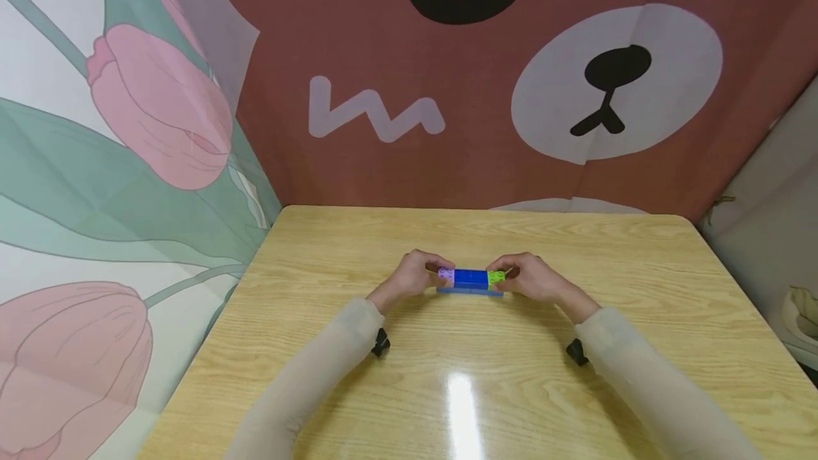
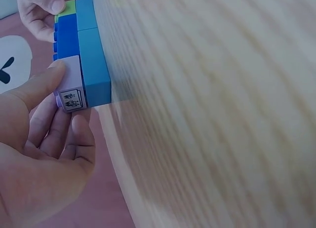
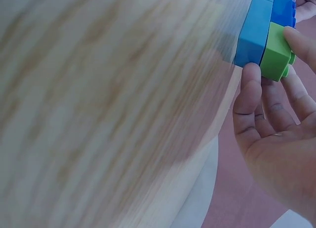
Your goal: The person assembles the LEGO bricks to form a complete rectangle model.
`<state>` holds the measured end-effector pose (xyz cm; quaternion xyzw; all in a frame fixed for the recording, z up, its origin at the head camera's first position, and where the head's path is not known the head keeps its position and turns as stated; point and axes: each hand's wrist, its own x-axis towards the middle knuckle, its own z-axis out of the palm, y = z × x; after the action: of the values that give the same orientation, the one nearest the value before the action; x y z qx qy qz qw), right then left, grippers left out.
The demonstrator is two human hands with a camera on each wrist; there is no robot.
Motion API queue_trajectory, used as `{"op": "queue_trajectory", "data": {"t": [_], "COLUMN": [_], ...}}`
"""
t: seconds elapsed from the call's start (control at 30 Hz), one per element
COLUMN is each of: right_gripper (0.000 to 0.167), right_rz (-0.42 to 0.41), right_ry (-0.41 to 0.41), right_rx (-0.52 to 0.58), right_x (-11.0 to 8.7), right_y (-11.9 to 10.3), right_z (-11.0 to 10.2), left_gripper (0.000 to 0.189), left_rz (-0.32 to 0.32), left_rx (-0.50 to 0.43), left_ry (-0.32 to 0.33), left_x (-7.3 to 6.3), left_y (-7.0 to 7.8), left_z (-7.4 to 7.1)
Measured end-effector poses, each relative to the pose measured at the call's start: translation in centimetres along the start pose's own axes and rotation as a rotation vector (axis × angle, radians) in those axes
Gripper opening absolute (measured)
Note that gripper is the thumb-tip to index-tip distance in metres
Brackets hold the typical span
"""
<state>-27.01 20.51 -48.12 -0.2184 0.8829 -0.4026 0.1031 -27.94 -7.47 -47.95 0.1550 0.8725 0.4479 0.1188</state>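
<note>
A row of toy building bricks sits on the wooden table in the head view. Its lower layer is light blue bricks (image 2: 96, 62), with a seam between two of them. On top, a dark blue brick (image 1: 471, 278) fills the middle. My left hand (image 1: 412, 275) pinches the light purple brick (image 2: 72, 72) at the left end, which carries a small printed picture on its end face. At the opposite end my right hand (image 1: 538, 278) grips the lime green brick (image 3: 276, 50) between thumb and fingers. Studs show along the upper bricks.
The wooden table (image 1: 466, 339) reaches back to a curtain (image 1: 383, 169) with a bear print. Flower-patterned cloth (image 1: 160, 105) hangs at the left. Black wrist devices (image 1: 380, 343) show beneath the sleeves.
</note>
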Motion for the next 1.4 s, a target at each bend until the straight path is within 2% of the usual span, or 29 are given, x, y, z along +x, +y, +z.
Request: {"op": "queue_trajectory", "data": {"t": [0.13, 0.43, 0.7, 0.97, 1.13, 1.4], "right_gripper": [0.029, 0.028, 0.027, 0.03, 0.034, 0.035], "right_rz": [0.0, 0.018, 0.019, -0.012, -0.005, -0.013], "right_ry": [-0.002, -0.002, 0.004, -0.011, -0.014, -0.028], "right_rx": [0.008, 0.002, -0.016, -0.021, -0.036, -0.051], "right_x": [-0.02, -0.13, -0.16, -0.03, 0.03, -0.1], "right_y": [-0.08, -0.04, -0.03, -0.02, -0.03, 0.13], "right_z": [-0.08, 0.04, -0.03, 0.12, 0.02, -0.31], "left_gripper": [0.018, 0.018, 0.02, 0.022, 0.025, 0.031], "left_rz": [0.015, -0.026, 0.053, 0.057, 0.092, 0.139], "left_rx": [0.011, -0.014, 0.023, 0.055, 0.082, 0.087], "left_ry": [-0.003, -0.005, -0.017, -0.067, -0.097, -0.103], "left_x": [0.14, 0.22, 0.27, 0.39, 0.4, 0.31], "left_y": [-0.07, -0.18, -0.14, -0.32, -0.24, -0.78], "left_z": [-0.06, 0.03, 0.05, -0.44, -0.75, -0.92]}}
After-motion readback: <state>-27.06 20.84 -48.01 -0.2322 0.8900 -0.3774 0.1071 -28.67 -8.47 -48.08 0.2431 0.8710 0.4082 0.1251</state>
